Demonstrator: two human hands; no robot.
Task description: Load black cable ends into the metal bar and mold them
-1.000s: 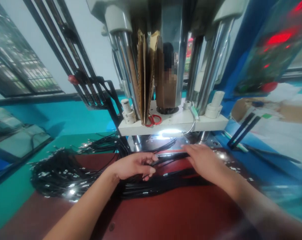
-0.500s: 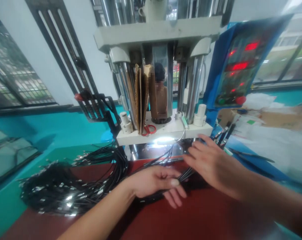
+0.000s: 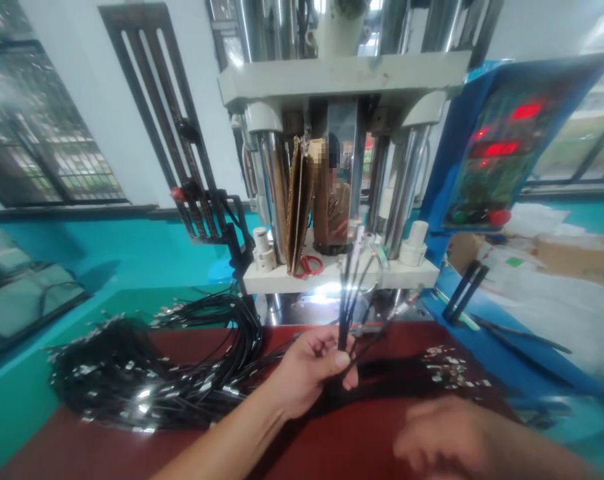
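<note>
My left hand (image 3: pixel 315 367) is closed around a small bunch of thin black cables (image 3: pixel 349 303), thumb across them. Their pale ends point upward in front of the press and fan apart. Low on the right, my right hand (image 3: pixel 445 433) hovers over the red-brown table (image 3: pixel 372 437); motion smears its fingers, so I cannot tell whether it is open or closed. Between the hands lies another black cable bundle (image 3: pixel 392 380), its metal-tipped ends spread to the right. To the left, a big looped heap of black cables (image 3: pixel 157 393) covers part of the table.
A press with a white lower plate (image 3: pixel 287 283) stands straight ahead, holding cardboard pieces (image 3: pixel 296 207) and red-handled scissors (image 3: pixel 312 265). A blue control box (image 3: pixel 452 147) with red displays is at right. Below it, black-handled tools (image 3: pixel 465 290) lie on a blue surface beside white bags (image 3: pixel 567 293).
My left hand has raised the cable bunch from lying low to upright. My right hand has left the cables and moved down and toward me. The view has shifted slightly left.
</note>
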